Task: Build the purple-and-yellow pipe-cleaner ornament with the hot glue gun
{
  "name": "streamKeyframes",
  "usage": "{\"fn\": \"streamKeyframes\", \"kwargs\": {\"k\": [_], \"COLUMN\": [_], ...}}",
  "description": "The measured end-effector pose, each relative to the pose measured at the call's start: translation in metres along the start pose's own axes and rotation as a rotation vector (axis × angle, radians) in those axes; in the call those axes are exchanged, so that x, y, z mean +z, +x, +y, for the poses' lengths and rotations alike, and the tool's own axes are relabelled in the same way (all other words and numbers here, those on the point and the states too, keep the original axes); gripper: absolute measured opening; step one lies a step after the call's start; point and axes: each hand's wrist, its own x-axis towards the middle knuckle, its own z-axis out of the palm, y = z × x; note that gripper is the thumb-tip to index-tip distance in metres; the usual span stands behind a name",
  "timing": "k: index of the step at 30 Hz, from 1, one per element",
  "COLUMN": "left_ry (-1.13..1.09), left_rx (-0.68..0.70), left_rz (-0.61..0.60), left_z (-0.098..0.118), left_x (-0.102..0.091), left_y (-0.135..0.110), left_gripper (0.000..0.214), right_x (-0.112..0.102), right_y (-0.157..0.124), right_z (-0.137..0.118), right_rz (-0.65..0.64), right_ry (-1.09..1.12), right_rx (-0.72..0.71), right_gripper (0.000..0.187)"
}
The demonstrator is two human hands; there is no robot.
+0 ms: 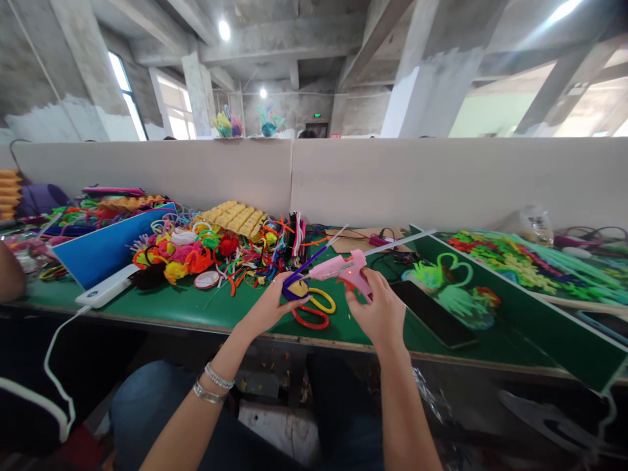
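My right hand [377, 306] is wrapped round the handle of a pink hot glue gun [330, 267], with a glue stick [400, 242] poking out of its back end. The gun's nozzle points left, at a purple and yellow pipe-cleaner piece [297, 289]. My left hand [269, 305] pinches that piece, from which purple stems [314, 258] stick up to the right. Whether nozzle and piece touch, I cannot tell. Under both hands, scissors with one yellow and one red handle loop [314, 318] lie on the green table [220, 313].
Left, a colourful pile of pipe cleaners [186, 255], a yellow egg-carton piece [235, 218], a blue divider [118, 245] and a white power strip [105, 288]. Right, a black phone [434, 313], green pipe-cleaner swans [454, 288] and a dark green divider [520, 314]. A person's arm [10, 271] shows far left.
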Motion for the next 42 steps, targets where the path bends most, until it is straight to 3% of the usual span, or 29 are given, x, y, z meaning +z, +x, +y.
{"fn": "streamKeyframes", "kwargs": {"k": [18,42], "left_ry": [-0.025,-0.026], "left_rx": [0.063,0.101], "left_rz": [0.151,0.235], "left_z": [-0.006,-0.011], "left_x": [0.004,0.005], "left_y": [-0.001,-0.002], "left_gripper": [0.052,0.052], "right_x": [0.002,0.006], "right_y": [0.0,-0.002], "right_z": [0.001,0.003], "right_rz": [0.043,0.044], "right_ry": [0.073,0.146], "right_rx": [0.054,0.088], "right_gripper": [0.026,0.026]}}
